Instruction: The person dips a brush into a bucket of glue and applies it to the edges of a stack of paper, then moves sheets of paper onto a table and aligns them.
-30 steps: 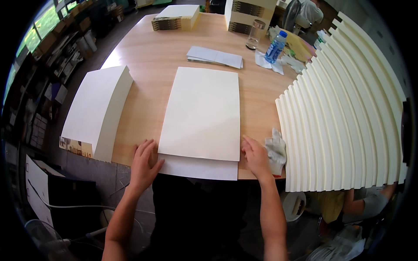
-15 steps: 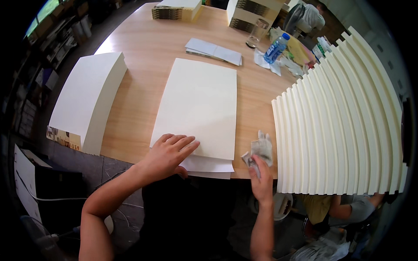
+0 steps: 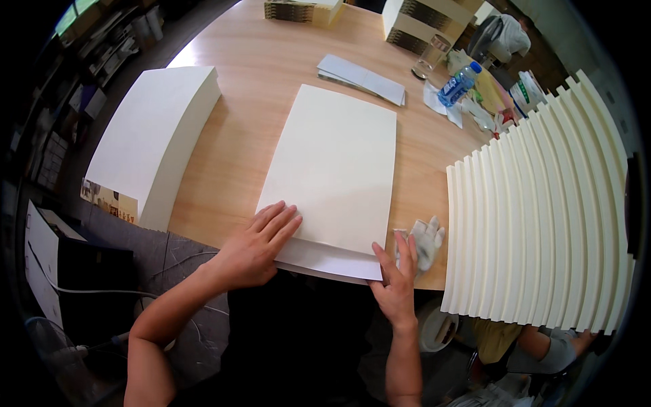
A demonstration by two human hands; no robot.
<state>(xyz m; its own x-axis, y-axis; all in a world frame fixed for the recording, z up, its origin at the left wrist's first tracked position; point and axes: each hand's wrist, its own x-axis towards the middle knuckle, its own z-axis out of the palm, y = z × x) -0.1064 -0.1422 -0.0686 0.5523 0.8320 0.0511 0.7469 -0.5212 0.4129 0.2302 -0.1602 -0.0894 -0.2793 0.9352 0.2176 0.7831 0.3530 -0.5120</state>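
Observation:
A large cream sheet (image 3: pixel 336 163) lies in front of me at the table's near edge. Below its front edge, a strip of white paper (image 3: pixel 329 260) sticks out. My left hand (image 3: pixel 258 243) lies flat across the sheet's lower left corner, fingers stretched out. My right hand (image 3: pixel 395 275) is at the lower right corner, with the thumb on the paper's edge and the fingers apart from it. Just beyond those fingers rests a pale, smudged work glove (image 3: pixel 427 243), partly hidden by the hand.
On the left stands a thick paper stack (image 3: pixel 152 125); on the right, a tall staggered pile of cream boards or sheets (image 3: pixel 536 217). Farther back are folded white papers (image 3: pixel 361 79), a blue-capped bottle (image 3: pixel 459 85), a glass (image 3: pixel 430 57) and banded stacks (image 3: pixel 424 24). Another person (image 3: pixel 510 37) sits beyond.
My right hand has moved from the glove to the sheet's lower right corner. My left hand stays on the lower left, its fingers flatter. The whole view has shifted slightly.

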